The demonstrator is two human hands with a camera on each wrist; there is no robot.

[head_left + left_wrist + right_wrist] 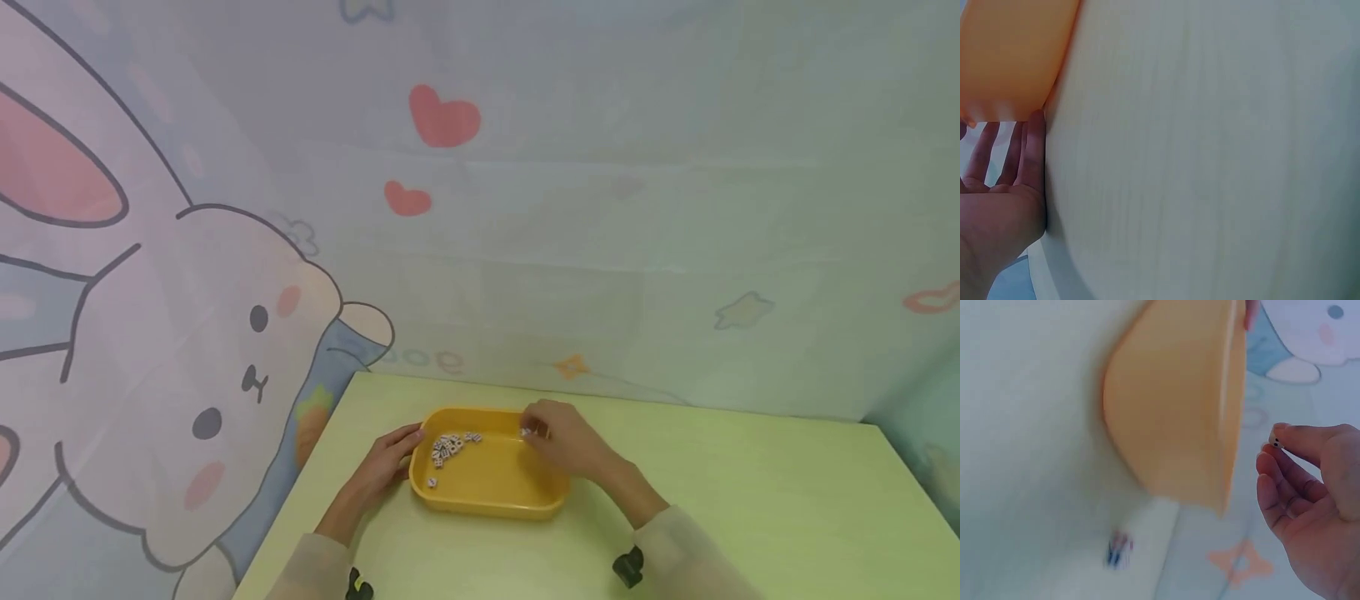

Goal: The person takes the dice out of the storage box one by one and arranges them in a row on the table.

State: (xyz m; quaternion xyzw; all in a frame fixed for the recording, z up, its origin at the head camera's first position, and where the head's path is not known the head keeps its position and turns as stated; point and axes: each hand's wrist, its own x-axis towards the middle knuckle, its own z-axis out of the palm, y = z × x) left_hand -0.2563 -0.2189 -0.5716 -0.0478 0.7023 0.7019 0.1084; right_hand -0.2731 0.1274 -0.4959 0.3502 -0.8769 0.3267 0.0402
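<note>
A yellow tray (491, 502) stands on a pale green table (750, 500). Several small white dice (448, 447) lie in its back left part. My left hand (405, 442) rests against the tray's left wall, and its fingers (1025, 156) lie straight beside the tray (1010, 56). At the tray's back right rim my right hand (534, 432) is held with curled fingers. In the right wrist view this right hand (1275, 450) pinches a small white die (1274, 441) at its fingertips, just off the tray's outer wall (1172, 406).
A curtain with a rabbit (187, 375) and hearts (442, 117) hangs behind and left of the table. The table's left edge runs close to my left forearm. A small blurred white and dark thing (1119, 550) shows against the table near the tray's wall.
</note>
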